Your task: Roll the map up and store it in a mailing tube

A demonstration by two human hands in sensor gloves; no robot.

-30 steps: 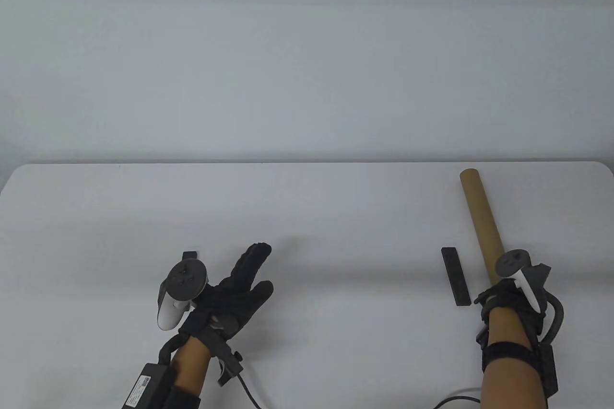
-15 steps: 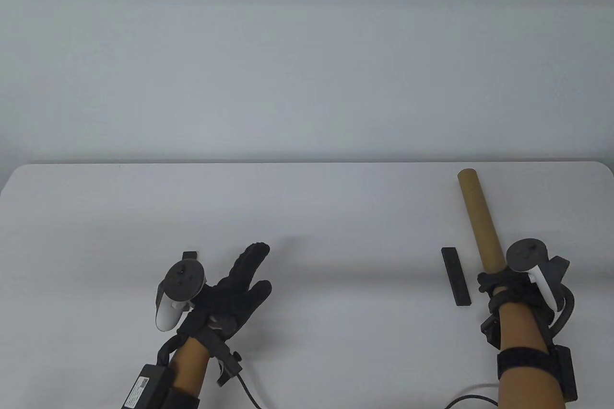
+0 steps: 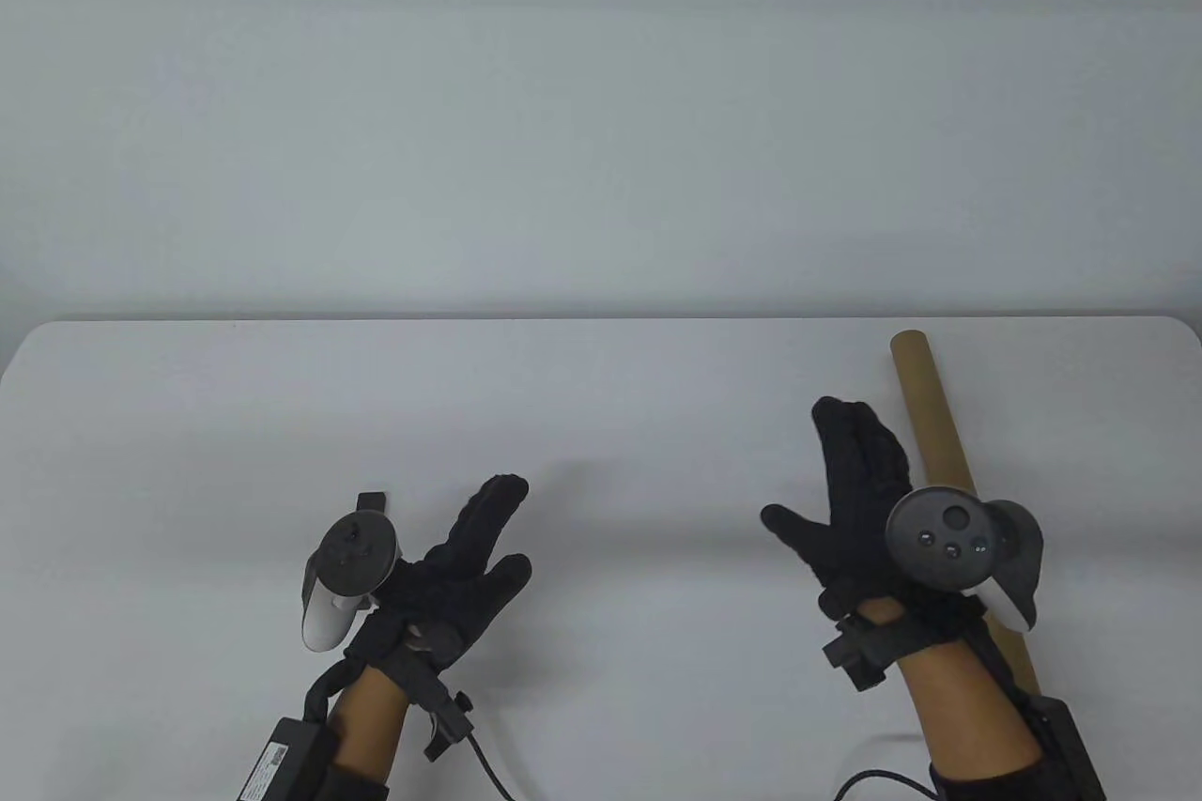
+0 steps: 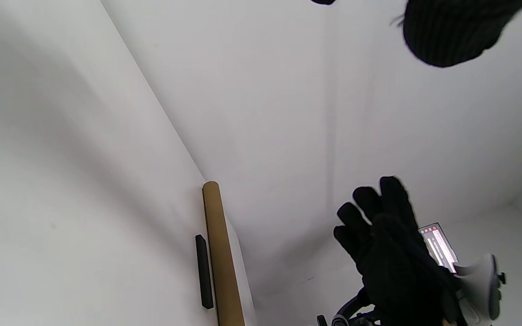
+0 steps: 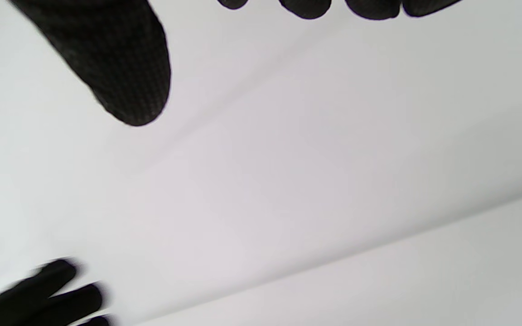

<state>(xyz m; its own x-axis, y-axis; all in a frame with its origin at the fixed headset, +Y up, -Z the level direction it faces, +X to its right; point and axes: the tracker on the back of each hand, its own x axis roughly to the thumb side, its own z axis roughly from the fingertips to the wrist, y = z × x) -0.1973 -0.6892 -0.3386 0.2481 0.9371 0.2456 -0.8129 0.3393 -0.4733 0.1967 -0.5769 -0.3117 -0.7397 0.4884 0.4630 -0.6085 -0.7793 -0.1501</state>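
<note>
The mailing tube lies on the white desk at its right side, running from near the far edge back toward the person, its near stretch hidden under the right wrist and tracker in the table view; no map shows anywhere in these views, so either it is already inside the tube or it is out of sight, and which cannot be told. The right hand hovers just to the left of the tube with its fingers stretched forward and the thumb splayed out to the left, gripping nothing; the right wrist view confirms this, with the thumb and four fingertips hanging in over bare desk. The left hand hangs well apart on the left side, also flat and spread, fingers pointing forward and to the right, empty. Both hands laid open like this look like a resting or finishing pose rather than a grip in preparation, a guess from posture alone. A thin black strip lies just beside the tube on its left, parallel to it, seen clearly from the left wrist view but covered by the right hand in the table view; its purpose is unclear. It sits right where the right hand would come down, so any reach for the tube from that side would probably have to clear it, and a round tube could roll if nudged
</note>
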